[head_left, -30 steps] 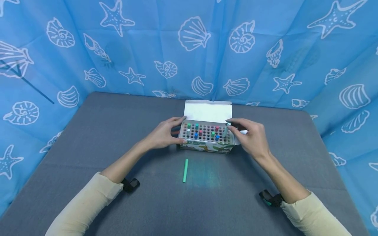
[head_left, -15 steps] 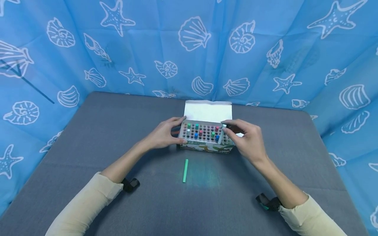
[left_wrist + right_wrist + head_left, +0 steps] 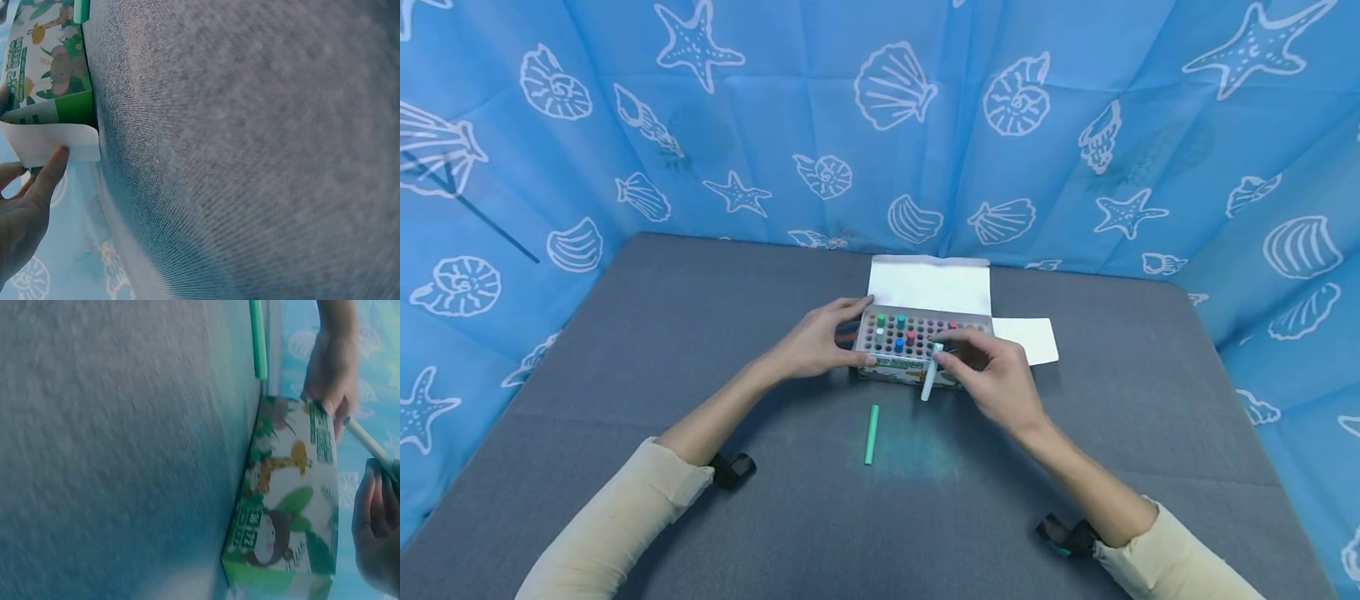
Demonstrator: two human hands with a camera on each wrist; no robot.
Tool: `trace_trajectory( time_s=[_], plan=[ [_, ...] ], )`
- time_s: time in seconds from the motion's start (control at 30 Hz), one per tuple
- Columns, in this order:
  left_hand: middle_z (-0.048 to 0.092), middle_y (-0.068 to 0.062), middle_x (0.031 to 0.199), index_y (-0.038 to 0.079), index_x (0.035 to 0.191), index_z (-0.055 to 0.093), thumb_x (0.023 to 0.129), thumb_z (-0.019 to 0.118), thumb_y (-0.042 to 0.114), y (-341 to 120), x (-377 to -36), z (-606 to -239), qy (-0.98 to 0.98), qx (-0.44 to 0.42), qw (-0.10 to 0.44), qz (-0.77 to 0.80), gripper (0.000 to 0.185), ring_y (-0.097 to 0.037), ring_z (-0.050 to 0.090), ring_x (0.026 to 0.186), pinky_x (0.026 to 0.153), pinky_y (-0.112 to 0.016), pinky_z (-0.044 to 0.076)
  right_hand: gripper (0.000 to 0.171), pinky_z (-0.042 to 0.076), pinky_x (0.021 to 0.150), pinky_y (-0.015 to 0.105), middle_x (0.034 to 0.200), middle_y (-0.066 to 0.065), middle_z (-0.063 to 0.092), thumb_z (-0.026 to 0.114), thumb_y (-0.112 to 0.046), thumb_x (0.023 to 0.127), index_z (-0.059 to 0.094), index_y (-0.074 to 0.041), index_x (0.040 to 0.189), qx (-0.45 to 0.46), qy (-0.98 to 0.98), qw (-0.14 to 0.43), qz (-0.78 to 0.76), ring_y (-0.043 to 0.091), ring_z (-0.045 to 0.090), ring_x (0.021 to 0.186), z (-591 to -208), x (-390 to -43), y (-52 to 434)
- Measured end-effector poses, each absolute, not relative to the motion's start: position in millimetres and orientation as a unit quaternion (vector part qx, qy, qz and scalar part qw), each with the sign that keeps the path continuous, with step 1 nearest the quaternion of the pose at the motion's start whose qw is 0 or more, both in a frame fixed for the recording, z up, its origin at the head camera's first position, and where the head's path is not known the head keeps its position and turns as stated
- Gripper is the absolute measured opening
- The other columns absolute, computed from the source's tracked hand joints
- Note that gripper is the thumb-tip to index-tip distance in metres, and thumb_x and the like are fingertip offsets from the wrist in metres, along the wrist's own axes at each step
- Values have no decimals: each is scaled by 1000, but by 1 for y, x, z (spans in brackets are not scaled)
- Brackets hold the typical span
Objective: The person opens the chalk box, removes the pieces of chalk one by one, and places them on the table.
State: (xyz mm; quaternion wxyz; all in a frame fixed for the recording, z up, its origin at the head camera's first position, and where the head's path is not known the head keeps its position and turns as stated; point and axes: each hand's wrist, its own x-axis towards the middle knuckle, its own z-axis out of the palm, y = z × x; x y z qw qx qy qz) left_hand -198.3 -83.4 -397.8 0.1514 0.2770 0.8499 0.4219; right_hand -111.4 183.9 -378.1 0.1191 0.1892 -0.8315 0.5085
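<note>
An open chalk box (image 3: pixel 917 371) stands mid-table, its printed front (image 3: pixel 287 500) showing animals and leaves; several coloured chalk sticks (image 3: pixel 901 333) stand in its hole grid. My left hand (image 3: pixel 820 337) grips the box's left end, thumb at the front corner; in the left wrist view its fingers (image 3: pixel 44 181) touch a white flap (image 3: pixel 53 142). My right hand (image 3: pixel 981 367) pinches a pale chalk stick (image 3: pixel 930 377) (image 3: pixel 369 440), held slanted in front of the box. A green chalk stick (image 3: pixel 871 433) (image 3: pixel 257 337) lies on the table nearer me.
The grey cloth table (image 3: pixel 700 333) is walled on three sides by a blue curtain (image 3: pixel 880 125) printed with shells and starfish. The box's white lid (image 3: pixel 928 285) stands up behind it and a white side flap (image 3: pixel 1026 337) lies flat to its right.
My right hand has lifted the pale chalk stick out of the box's right side and carried it left and toward me, in front of the box. The side flap is now uncovered.
</note>
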Motion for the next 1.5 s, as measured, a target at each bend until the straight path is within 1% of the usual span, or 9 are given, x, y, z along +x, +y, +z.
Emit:
trace_trajectory(
  time_s=[0.13,0.23,0.33,0.5,0.67,0.93,1.1,1.27,1.5],
  plan=[
    [32,-17,154,14,158,26,85,81,23,-83,-199,-398,850,276,152,423,92,-36,51,129,102,-36,53,22,60,66,22,95,9,72,72,-5,91,72,-1,112,176,-827,82,528,23,69,78,-380,-109,178],
    [33,-17,153,13,158,26,85,81,22,-82,-199,-398,847,278,151,427,92,-35,50,130,102,-35,53,21,62,68,26,99,12,72,71,-5,92,72,-1,113,170,-817,52,549,31,70,80,-381,-108,174],
    [33,-17,154,13,158,26,85,81,21,-82,-200,-398,846,278,151,429,92,-36,50,130,102,-35,53,22,64,70,36,103,14,72,70,-5,93,71,0,114,163,-806,22,569,37,70,82,-384,-107,171],
    [31,-17,155,13,158,25,85,82,22,-81,-200,-398,847,279,153,426,94,-36,49,131,102,-35,52,24,63,70,46,99,16,72,70,-4,92,68,2,115,141,-791,-21,594,42,69,82,-388,-103,166],
    [31,-17,155,14,158,25,85,82,23,-81,-200,-397,849,277,152,424,94,-36,49,131,102,-36,53,20,63,68,46,95,15,72,71,-4,91,70,1,111,120,-792,-49,597,39,70,78,-392,-100,164],
    [32,-17,154,13,158,26,85,82,22,-81,-201,-395,849,277,151,424,93,-36,49,131,103,-36,52,22,64,66,38,93,13,73,73,-6,91,71,2,111,89,-794,-106,593,26,72,75,-409,-99,155],
    [33,-17,154,14,158,26,85,81,24,-81,-201,-397,851,279,152,419,92,-35,49,131,102,-35,53,23,65,65,36,90,15,74,73,-7,91,71,4,111,77,-784,-145,599,27,72,74,-417,-100,152],
    [32,-16,155,16,158,25,86,81,25,-81,-200,-397,851,279,155,417,92,-34,49,131,102,-35,53,23,65,67,36,92,13,73,73,-7,90,72,3,111,45,-773,-176,608,25,72,74,-421,-102,150],
    [32,-17,154,15,159,24,85,82,25,-83,-200,-398,853,277,155,415,94,-35,52,129,102,-36,53,22,65,66,33,98,12,72,74,-8,90,74,1,110,31,-790,-183,585,22,72,71,-427,-106,148]
  ],
)
